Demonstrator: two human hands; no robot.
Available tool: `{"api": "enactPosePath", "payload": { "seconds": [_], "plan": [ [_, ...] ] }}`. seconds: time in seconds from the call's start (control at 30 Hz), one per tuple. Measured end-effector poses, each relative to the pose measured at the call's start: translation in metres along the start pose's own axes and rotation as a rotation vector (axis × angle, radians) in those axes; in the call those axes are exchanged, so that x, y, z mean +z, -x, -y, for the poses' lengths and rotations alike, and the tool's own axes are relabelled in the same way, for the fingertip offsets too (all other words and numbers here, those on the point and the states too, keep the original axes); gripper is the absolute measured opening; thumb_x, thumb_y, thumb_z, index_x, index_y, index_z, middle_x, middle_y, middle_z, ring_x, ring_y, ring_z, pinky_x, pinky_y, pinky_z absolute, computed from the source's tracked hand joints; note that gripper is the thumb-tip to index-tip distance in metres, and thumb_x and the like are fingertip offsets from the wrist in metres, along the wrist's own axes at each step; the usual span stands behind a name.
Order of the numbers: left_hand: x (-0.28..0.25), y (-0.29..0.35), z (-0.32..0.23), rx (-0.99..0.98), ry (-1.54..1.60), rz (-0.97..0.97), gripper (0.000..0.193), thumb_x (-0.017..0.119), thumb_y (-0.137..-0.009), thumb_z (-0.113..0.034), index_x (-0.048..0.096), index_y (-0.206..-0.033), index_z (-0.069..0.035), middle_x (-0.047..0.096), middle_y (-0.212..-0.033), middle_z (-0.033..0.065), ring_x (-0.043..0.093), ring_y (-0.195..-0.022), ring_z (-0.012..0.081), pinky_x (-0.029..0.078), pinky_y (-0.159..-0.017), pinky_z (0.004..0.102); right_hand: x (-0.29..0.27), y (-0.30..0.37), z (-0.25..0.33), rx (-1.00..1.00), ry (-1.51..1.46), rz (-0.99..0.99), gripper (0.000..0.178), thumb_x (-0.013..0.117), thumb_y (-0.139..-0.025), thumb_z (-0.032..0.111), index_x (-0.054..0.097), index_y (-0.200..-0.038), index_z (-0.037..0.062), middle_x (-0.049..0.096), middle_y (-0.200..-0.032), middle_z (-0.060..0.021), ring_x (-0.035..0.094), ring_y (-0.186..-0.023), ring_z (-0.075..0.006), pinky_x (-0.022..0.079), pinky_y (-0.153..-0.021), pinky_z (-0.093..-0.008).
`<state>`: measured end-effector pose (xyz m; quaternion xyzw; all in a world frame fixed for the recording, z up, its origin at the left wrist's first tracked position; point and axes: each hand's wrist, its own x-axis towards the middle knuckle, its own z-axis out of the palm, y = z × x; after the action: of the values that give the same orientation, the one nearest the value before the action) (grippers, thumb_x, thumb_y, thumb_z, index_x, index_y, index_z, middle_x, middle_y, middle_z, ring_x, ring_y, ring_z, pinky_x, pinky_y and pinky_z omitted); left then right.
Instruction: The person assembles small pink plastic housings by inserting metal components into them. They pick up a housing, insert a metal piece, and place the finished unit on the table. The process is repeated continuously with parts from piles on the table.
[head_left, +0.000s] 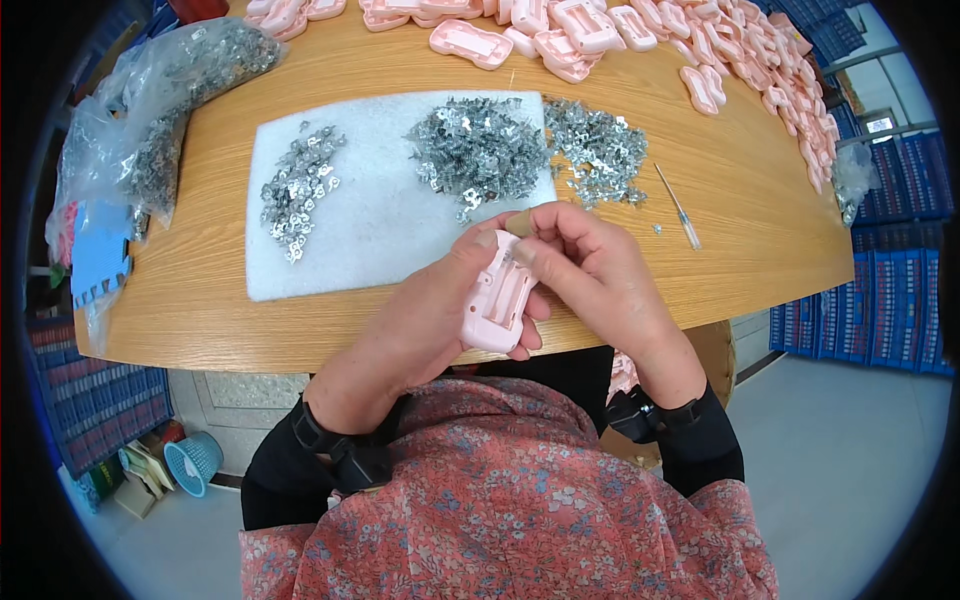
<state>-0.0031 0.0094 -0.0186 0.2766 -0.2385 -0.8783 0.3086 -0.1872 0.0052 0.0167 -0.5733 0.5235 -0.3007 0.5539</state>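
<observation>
Head view is showing both hands meeting over the near edge of the wooden surface [700,190]. The left hand [430,320] is curling closed around a pink plastic housing [497,300], holding it tilted with its hollow side up. The right hand [590,265] is pinching its fingertips shut at the housing's upper end, seemingly seating a small metal piece too tiny to make out; the step looks like fitting a contact, calling next for firm, aligned pressure. Beyond them, metal clips [480,145] are lying heaped on a white foam sheet [370,230]. A clear plastic bag [150,110] of clips is slumping at far left, and blue crates [880,300] are standing at right.
</observation>
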Motion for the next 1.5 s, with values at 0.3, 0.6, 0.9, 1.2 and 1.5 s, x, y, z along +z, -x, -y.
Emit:
{"api": "enactPosePath", "payload": {
  "seconds": [0.3, 0.6, 0.9, 1.2, 1.5],
  "plan": [
    [0.007, 0.004, -0.008, -0.067, -0.057, 0.105, 0.06, 0.027, -0.108, -0.046, 0.018, -0.156, -0.011, 0.066, -0.09, 0.0164, 0.067, -0.069, 0.0239, 0.056, -0.061, 0.0341, -0.004, -0.001, -0.007, -0.018, -0.137, 0.034, 0.021, 0.064, -0.097, 0.016, 0.064, -0.11, 0.0001, 0.066, -0.081, -0.0017, 0.059, -0.073, -0.0041, 0.049, -0.067, -0.0222],
    [0.006, 0.002, -0.006, -0.106, -0.012, 0.107, 0.059, 0.024, -0.108, -0.047, 0.02, -0.157, -0.014, 0.067, -0.091, 0.0183, 0.068, -0.069, 0.0246, 0.057, -0.061, 0.0341, -0.002, 0.002, -0.003, 0.032, -0.094, 0.037, 0.022, 0.063, -0.097, 0.016, 0.063, -0.112, -0.0001, 0.066, -0.086, -0.0005, 0.059, -0.076, -0.0035, 0.048, -0.07, -0.0219],
    [0.003, 0.002, -0.007, -0.09, -0.02, 0.083, 0.059, 0.02, -0.108, -0.046, 0.017, -0.157, -0.014, 0.067, -0.09, 0.0186, 0.067, -0.069, 0.0258, 0.056, -0.06, 0.0354, -0.009, 0.006, -0.003, 0.025, -0.077, 0.112, 0.021, 0.061, -0.098, 0.014, 0.059, -0.115, 0.0001, 0.065, -0.083, 0.0003, 0.059, -0.075, -0.0029, 0.047, -0.066, -0.0217],
    [0.004, 0.001, -0.006, -0.043, -0.122, 0.063, 0.059, 0.019, -0.107, -0.048, 0.02, -0.157, -0.015, 0.067, -0.088, 0.0197, 0.069, -0.067, 0.0269, 0.056, -0.056, 0.0352, -0.01, 0.007, -0.009, 0.002, -0.145, 0.122, 0.022, 0.058, -0.101, 0.013, 0.057, -0.117, -0.0016, 0.065, -0.089, -0.0009, 0.06, -0.076, -0.0036, 0.048, -0.068, -0.0207],
    [-0.001, 0.003, 0.0, 0.247, -0.586, -0.113, 0.045, 0.042, -0.106, -0.023, 0.039, -0.148, -0.007, 0.067, -0.094, 0.0109, 0.069, -0.078, 0.0191, 0.056, -0.07, 0.0281, -0.009, 0.004, -0.005, 0.103, -0.26, 0.1, 0.022, 0.059, -0.1, 0.014, 0.055, -0.115, -0.0007, 0.064, -0.087, -0.0004, 0.059, -0.077, -0.0033, 0.047, -0.067, -0.0207]
  ]
}}
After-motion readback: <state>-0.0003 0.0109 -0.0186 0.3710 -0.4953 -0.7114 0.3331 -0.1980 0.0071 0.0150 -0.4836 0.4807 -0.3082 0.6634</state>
